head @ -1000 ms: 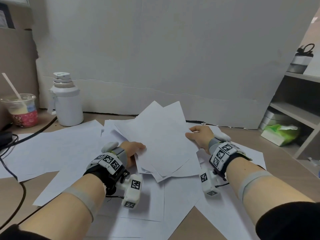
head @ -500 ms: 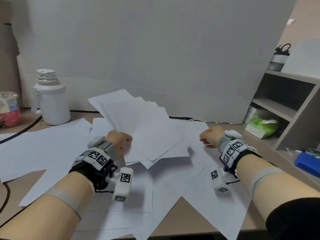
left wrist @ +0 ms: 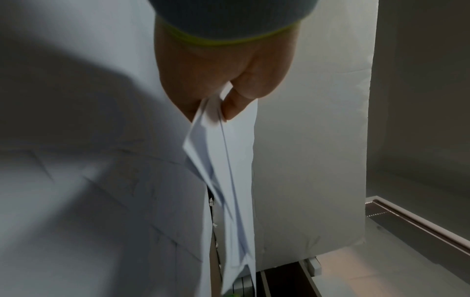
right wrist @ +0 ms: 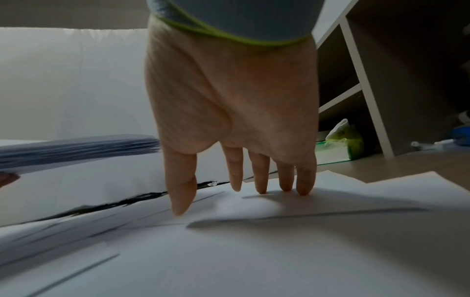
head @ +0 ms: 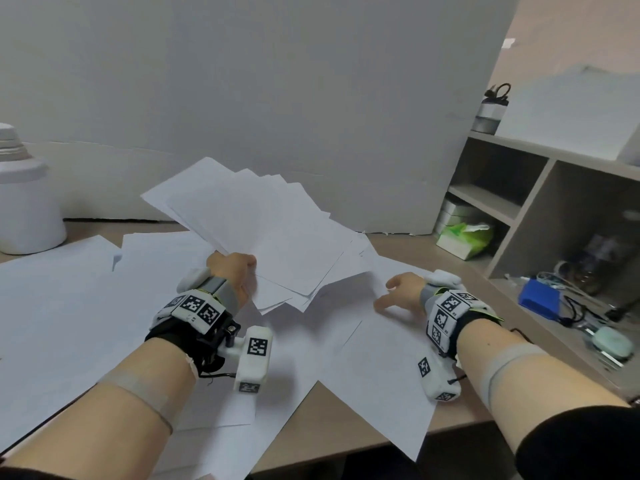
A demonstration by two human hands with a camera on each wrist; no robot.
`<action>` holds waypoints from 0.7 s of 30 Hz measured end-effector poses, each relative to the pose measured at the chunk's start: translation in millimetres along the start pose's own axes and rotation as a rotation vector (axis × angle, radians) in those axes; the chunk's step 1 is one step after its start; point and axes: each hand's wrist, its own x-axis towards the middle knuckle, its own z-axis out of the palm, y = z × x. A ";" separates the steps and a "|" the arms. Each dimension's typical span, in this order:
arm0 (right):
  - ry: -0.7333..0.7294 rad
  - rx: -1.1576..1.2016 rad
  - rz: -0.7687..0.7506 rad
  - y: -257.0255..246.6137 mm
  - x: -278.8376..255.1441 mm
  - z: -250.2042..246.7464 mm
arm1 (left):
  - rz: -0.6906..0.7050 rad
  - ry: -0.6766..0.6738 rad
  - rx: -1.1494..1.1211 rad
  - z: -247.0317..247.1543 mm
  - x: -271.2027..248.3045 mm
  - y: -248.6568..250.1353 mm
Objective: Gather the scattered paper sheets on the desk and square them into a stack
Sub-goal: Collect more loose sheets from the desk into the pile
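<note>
While my left hand (head: 232, 271) pinches a fanned bundle of paper sheets (head: 263, 233) by its near corner, lifted off the desk (head: 349, 431), my right hand (head: 401, 293) holds nothing. Its straight, spread fingers (right wrist: 259, 176) touch a loose sheet (head: 384, 368) lying flat on the desk to the right. More loose sheets (head: 62, 299) lie scattered across the desk under both arms.

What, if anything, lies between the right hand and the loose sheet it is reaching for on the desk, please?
Nothing visible does. The right hand already has its fingers straight down on the sheet. The bundle held by the left hand is lifted off to the side, apart from it.
</note>
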 end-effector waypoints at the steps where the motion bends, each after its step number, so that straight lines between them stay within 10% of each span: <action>1: -0.005 -0.023 0.002 1.8 -0.2 1.3 | -0.009 0.014 0.022 2.4 0.6 -1.5; 21: 0.099 -0.252 0.354 39.7 -37.7 -42.5 | 0.009 -0.133 0.139 35.1 -15.2 -15.2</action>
